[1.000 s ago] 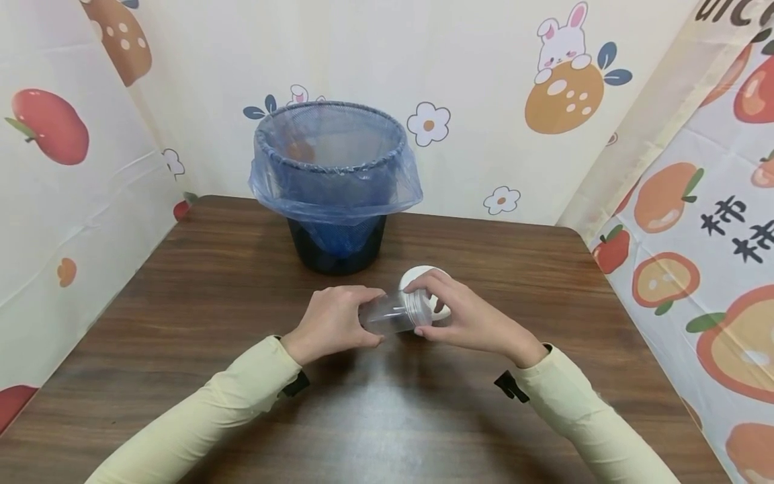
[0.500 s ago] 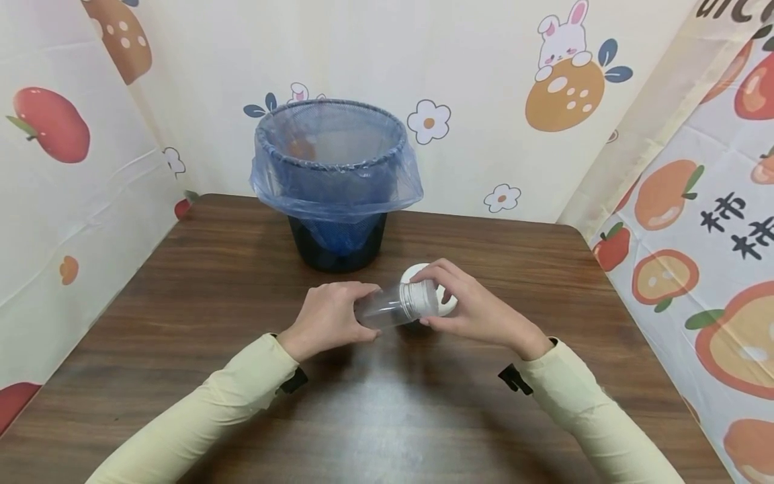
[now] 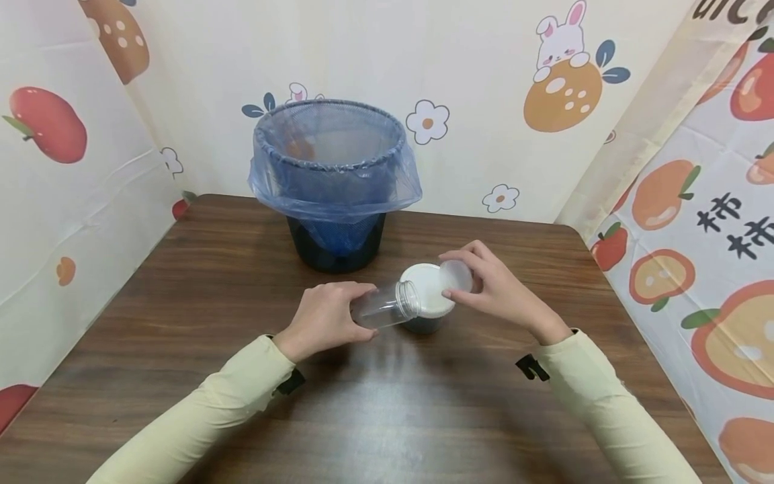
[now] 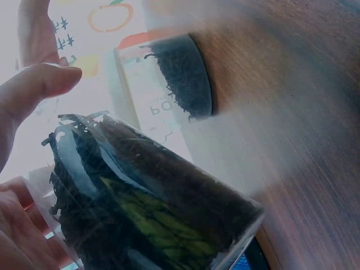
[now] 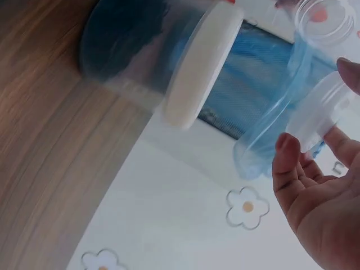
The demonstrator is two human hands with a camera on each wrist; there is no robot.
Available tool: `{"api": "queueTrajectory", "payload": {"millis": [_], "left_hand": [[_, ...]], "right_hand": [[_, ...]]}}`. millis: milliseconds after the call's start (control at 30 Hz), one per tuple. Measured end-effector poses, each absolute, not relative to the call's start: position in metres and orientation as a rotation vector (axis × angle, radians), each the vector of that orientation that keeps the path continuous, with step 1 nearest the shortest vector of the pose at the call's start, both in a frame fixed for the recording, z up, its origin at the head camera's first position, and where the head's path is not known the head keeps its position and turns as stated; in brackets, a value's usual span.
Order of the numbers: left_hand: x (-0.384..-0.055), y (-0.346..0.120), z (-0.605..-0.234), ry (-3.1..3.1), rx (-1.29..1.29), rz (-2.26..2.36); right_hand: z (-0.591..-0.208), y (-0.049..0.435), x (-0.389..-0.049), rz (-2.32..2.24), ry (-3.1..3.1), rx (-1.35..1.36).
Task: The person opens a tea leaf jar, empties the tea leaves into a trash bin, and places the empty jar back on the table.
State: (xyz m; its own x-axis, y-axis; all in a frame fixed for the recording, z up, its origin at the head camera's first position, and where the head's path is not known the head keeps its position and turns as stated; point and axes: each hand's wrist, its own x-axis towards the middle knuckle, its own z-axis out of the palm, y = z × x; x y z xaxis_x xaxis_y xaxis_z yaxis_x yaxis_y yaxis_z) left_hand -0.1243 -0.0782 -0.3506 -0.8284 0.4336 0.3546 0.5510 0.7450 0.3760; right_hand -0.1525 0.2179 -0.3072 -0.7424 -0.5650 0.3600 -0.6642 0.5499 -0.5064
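My left hand [image 3: 323, 316] grips a clear plastic jar [image 3: 387, 307] from its left side. The jar tilts, with its uncovered threaded mouth pointing right. Beyond that mouth, my right hand [image 3: 500, 286] pinches a translucent screw lid [image 3: 456, 276] between thumb and fingers, apart from the jar. A second jar [image 5: 124, 48] stands just behind, capped with a white lid [image 3: 426, 292] and dark inside its lower part. In the left wrist view, dark dried shreds [image 4: 135, 197] show through the nearer jar's wall; the head view shows that jar mostly see-through, so I cannot tell its contents.
A black mesh bin [image 3: 338, 249] with a blue plastic liner [image 3: 332, 195] stands at the back of the brown wooden table [image 3: 387, 410]. Printed curtains [image 3: 471, 87] enclose the table's back and sides.
The lid has come off the jar's mouth and moved right with my right hand. My left hand has shifted slightly left with the jar, and more of the white-capped jar shows between them.
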Motion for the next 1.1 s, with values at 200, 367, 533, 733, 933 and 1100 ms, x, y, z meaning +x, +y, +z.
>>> {"api": "queueTrajectory", "payload": {"millis": [200, 367, 533, 733, 933, 1100], "left_hand": [[-0.124, -0.079, -0.349, -2.702, -0.769, -0.708], [-0.124, -0.080, -0.348, -2.702, -0.770, -0.715], [-0.123, -0.079, -0.348, -2.718, -0.768, -0.713], [-0.120, -0.080, -0.349, -2.731, -0.760, -0.720], [-0.121, -0.081, -0.350, -2.732, -0.758, -0.723], [-0.121, -0.081, -0.351, -2.738, -0.750, -0.722]], "right_hand": [[-0.310, 0.236, -0.161, 0.865, -2.703, 0.925], [-0.311, 0.249, -0.166, 0.835, -2.796, 0.829], [-0.316, 0.260, -0.174, 0.834, -2.871, 0.724], [-0.325, 0.275, -0.185, 0.871, -2.977, 0.585], [-0.337, 0.289, -0.198, 0.886, -3.037, 0.476], [-0.346, 0.295, -0.206, 0.901, -3.093, 0.419]]}}
